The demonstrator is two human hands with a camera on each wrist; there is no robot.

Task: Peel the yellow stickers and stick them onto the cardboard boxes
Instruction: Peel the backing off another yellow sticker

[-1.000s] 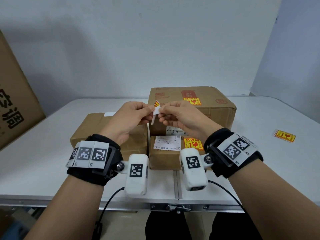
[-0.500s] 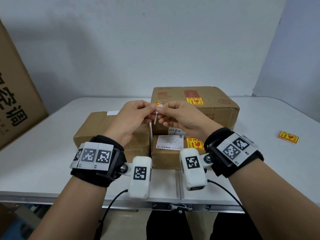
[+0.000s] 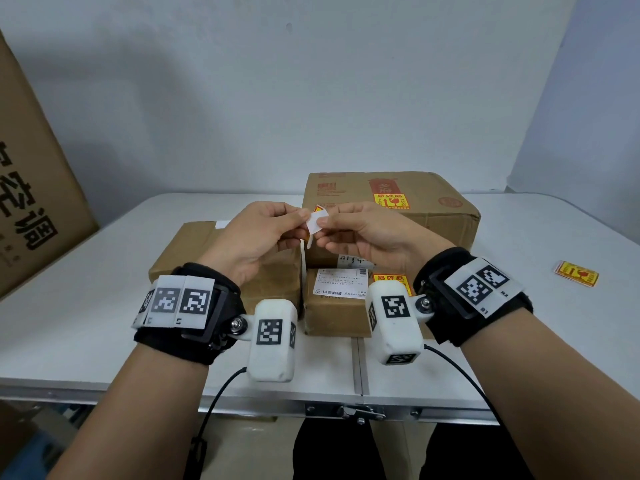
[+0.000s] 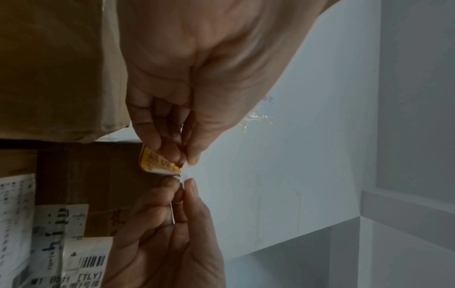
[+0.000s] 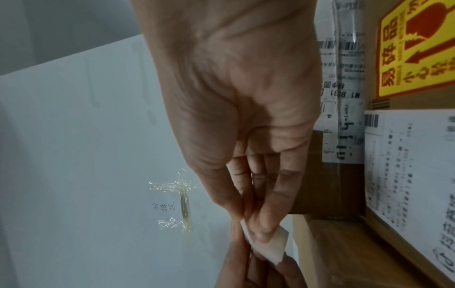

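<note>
Both hands are raised above the boxes and meet at one yellow sticker (image 3: 318,211) with a white backing (image 3: 314,224). My left hand (image 3: 304,220) pinches the yellow sticker (image 4: 157,160) between thumb and fingers (image 4: 169,150). My right hand (image 3: 325,221) pinches the white backing (image 5: 269,244) at its edge. Below them stand three cardboard boxes. The large back box (image 3: 433,220) and the small front box (image 3: 332,317) each carry a yellow sticker. On the left box (image 3: 194,251) I see none.
A small stack of yellow stickers (image 3: 576,273) lies on the white table (image 3: 69,306) at the right. A big cardboard carton (image 3: 31,202) leans at the far left. The wall stands close behind the table.
The hands have stayed together at the sticker. The white backing now shows wider between the fingertips than a second ago.
</note>
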